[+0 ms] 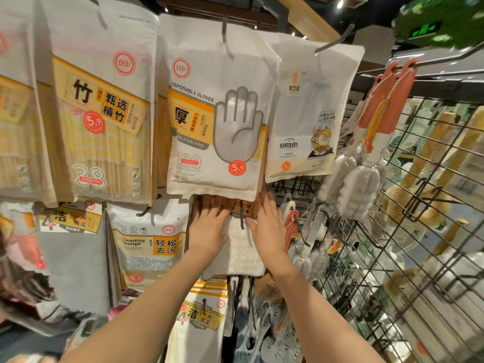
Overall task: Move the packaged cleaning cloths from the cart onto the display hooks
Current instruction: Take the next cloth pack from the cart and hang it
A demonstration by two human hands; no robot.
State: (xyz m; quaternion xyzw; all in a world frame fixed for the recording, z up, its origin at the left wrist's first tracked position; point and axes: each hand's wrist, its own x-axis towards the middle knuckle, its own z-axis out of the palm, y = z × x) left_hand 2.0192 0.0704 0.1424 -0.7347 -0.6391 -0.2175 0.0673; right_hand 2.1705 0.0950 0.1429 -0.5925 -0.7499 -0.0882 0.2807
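Observation:
A packaged cleaning cloth [242,251], white with a brown label at its top, hangs on a dark display hook [241,218] in the middle of the rack, just under the disposable gloves pack. My left hand [209,226] lies flat on the cloth's left side, fingers straight and spread. My right hand [269,224] presses flat on its right side, fingertips reaching up behind the gloves pack. The top of the cloth's label is partly hidden by my fingers and the pack above.
The disposable gloves pack [217,127] hangs directly above, bamboo chopstick packs [102,127] to the left, a cleaning sponge pack [149,244] beside my left hand. More cloth packs [201,318] hang below. A wire grid [392,258] with brushes [361,187] juts out on the right.

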